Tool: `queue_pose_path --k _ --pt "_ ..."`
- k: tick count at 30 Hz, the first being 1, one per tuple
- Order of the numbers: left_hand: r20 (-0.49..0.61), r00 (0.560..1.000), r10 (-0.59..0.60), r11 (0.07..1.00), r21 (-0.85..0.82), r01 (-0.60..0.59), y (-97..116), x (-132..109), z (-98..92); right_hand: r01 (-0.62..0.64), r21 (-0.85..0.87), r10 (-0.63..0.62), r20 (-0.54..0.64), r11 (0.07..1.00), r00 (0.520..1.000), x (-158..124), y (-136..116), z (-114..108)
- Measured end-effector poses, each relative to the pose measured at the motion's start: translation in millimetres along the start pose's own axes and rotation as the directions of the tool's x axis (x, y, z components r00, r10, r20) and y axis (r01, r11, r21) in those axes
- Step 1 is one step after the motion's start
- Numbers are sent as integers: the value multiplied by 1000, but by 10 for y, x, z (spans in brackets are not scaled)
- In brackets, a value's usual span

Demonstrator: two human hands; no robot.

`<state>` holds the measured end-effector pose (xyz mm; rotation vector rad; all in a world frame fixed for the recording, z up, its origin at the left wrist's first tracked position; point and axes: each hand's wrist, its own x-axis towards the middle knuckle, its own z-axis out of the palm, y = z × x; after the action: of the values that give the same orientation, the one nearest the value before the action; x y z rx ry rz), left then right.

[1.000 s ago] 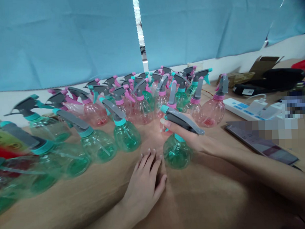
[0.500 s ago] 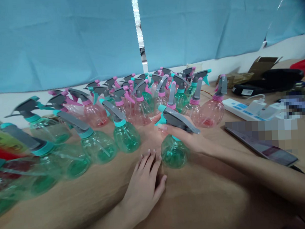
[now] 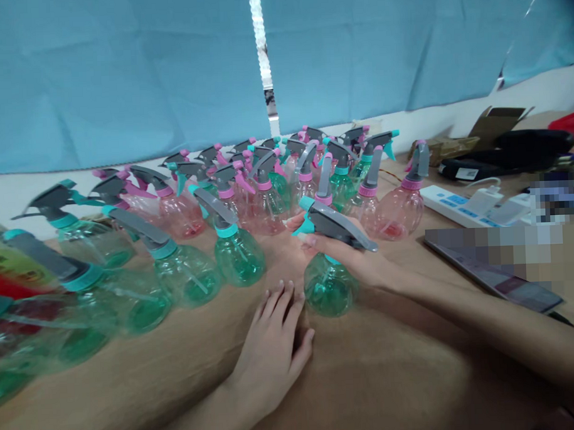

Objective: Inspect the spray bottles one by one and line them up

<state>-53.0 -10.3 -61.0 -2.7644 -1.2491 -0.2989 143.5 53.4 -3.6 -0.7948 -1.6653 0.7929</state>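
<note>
A green spray bottle (image 3: 330,292) with a grey and turquoise head stands upright at the middle of the wooden table (image 3: 368,375). My right hand (image 3: 357,253) is wrapped round its neck, just under the spray head. Beside its base, on the left, my left hand (image 3: 275,341) lies on the table with its fingers spread, holding nothing. Another green bottle (image 3: 240,257) stands behind and left of my left hand. Behind my right hand are pink bottles, one of them (image 3: 393,211) at the right end of the group.
Several more green and pink spray bottles stretch from the left edge to the back. On the right are a white power strip (image 3: 451,203) with chargers, a tablet-like device (image 3: 501,276), a black case (image 3: 468,165) and an open cardboard box (image 3: 495,126). Blue cloth (image 3: 192,74) hangs behind.
</note>
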Motion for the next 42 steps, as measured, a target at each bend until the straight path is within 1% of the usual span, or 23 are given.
queue_pose_path --k 6,11,15,19,24,29,34,42 --pt "-6 1000 -11 1000 -24 11 3 4 5 -7 30 6 20 1000 1000 3 -37 2" --pt "9 1000 -10 1000 -7 10 1 10 -4 -9 43 8 17 999 1000 3 -28 8" --pt "22 1000 -16 1000 -5 16 7 13 -17 12 44 -12 6 999 1000 9 -30 7" --pt "8 1000 -19 1000 -11 19 5 8 -15 20 67 -21 17 998 1000 15 -43 2" --pt "19 1000 -16 1000 -23 16 4 6 -9 19 54 -20 17 998 1000 12 -43 1" --pt "2 1000 -17 999 -35 17 4 5 -2 -15 35 15 0 999 1000 -3 -37 10" --pt "22 1000 -11 1000 -7 11 15 6 -16 -39 4 39 11 999 999 -1 -52 9" --pt "10 1000 -9 1000 -13 9 9 2 -14 -17 20 17 40 1000 999 35 -84 0"
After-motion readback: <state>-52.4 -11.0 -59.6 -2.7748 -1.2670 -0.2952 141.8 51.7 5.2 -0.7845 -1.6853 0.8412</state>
